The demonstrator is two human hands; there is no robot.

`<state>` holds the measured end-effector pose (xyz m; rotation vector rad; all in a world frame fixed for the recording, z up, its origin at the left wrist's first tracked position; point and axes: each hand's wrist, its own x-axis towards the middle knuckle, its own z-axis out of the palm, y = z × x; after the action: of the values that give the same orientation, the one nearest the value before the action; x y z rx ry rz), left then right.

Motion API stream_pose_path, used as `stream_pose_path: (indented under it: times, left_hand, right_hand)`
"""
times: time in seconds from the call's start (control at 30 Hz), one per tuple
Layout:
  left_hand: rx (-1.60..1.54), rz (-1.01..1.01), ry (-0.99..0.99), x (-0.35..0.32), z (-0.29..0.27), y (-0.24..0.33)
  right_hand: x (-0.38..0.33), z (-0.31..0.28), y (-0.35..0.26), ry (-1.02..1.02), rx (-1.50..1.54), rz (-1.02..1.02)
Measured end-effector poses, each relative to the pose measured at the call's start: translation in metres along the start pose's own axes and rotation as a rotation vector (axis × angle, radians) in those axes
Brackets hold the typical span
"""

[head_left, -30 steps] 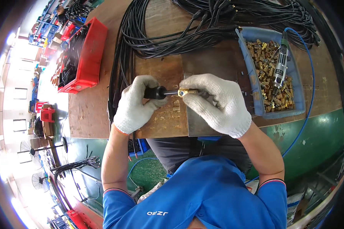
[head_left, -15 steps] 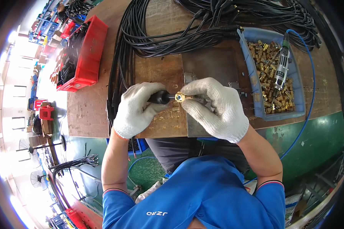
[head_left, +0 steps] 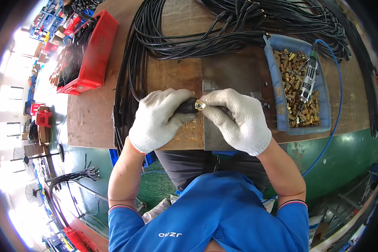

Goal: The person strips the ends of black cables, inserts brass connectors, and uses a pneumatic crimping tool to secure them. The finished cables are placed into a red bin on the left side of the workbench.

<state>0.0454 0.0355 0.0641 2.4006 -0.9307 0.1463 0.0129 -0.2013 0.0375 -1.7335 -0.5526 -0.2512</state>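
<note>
Left gloved hand, left of frame centre, was clamped around black cylindrical part, fingers curled. Right gloved hand, right of centre, had thumb and forefinger pinched on brass fitting, which sat near frame centre, at end of black cylindrical part.

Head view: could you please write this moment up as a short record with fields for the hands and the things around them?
Left hand: white-gloved, gripping a black cylindrical piece
Right hand: white-gloved, fingertips on a small brass fitting
Contact: fitting sits at the black piece's right end
Right side: blue bin of loose brass parts
In the bin: silver-and-green handheld tool, with a blue hose
Far side: black cables, bundled on the brown table
Left side: red bin holding dark items
</note>
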Motion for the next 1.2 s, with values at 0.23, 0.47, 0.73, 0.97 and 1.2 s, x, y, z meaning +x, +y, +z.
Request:
stream_pose_path:
  times: [0.23,0.47,0.73,0.97,1.2]
  left_hand:
    - [0.066,0.012,-0.048,0.004,0.004,0.003]
    - [0.225,0.060,-0.119,0.005,0.008,0.005]
    - [0.303,0.015,-0.279,0.031,0.009,-0.002]
    - [0.384,0.322,0.308,0.060,0.000,0.006]
    - [-1.166,-0.455,0.434,0.075,0.052,-0.016]
  right_hand:
    - [0.001,-0.004,0.009,-0.029,-0.034,0.039]
    - [-0.003,-0.003,0.021,-0.028,-0.075,-0.023]
    - [0.004,0.010,0.036,0.031,0.225,0.377]
    - [0.053,0.011,0.040,0.321,0.492,0.529]
    - [0.065,0.028,0.069,0.397,0.686,0.636]
